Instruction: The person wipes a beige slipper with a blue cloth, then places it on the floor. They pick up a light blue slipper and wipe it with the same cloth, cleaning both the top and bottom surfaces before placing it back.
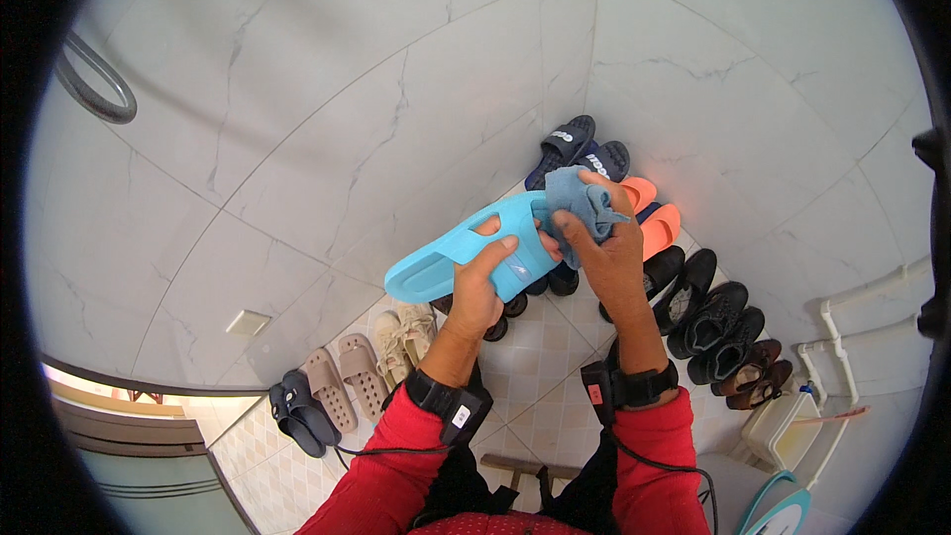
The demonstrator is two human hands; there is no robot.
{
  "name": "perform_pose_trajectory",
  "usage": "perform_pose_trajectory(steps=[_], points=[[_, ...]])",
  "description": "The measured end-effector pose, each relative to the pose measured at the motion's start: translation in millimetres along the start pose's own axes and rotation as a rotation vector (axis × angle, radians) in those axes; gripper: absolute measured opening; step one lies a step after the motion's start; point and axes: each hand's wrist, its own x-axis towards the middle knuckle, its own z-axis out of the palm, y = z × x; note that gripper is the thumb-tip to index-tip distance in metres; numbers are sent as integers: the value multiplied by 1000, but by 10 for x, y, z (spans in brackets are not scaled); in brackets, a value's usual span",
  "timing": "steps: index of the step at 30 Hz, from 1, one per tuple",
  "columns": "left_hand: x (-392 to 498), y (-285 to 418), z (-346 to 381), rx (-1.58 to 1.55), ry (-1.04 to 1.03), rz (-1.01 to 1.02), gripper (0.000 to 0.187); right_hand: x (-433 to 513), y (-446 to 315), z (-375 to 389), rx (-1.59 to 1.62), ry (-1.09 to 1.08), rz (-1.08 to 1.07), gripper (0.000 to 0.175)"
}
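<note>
A light blue plastic slide sandal (475, 245) is held up in front of me, its open-heeled end pointing left. My left hand (483, 275) grips it at the strap, the thumb on top and fingertips showing through the strap's openings. My right hand (605, 245) holds a bunched grey-blue cloth (579, 204) against the sandal's right end. The cloth covers that end, and part of the right fingers is hidden behind it.
Dark slides (561, 145) and orange slippers (660, 230) stand by the wall corner. Black shoes (687, 290) and brown shoes (750, 375) line the right wall; beige slippers (362, 368), cream shoes (401, 334) and dark clogs (304, 409) the left. White pipes (839, 349) and a plastic container (784, 431) are at right.
</note>
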Motion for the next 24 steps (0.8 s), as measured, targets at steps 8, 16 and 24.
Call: perform_pose_trajectory(steps=[8,16,24], points=[[-44,14,-25,237,-7,81,31,-39,92,11,97,21,33,24],[-56,74,-10,428,-24,149,29,60,24,-120,582,327,401,17],[-28,-225,-178,1056,-114,276,30,-72,-241,203,-137,-165,-362,27]])
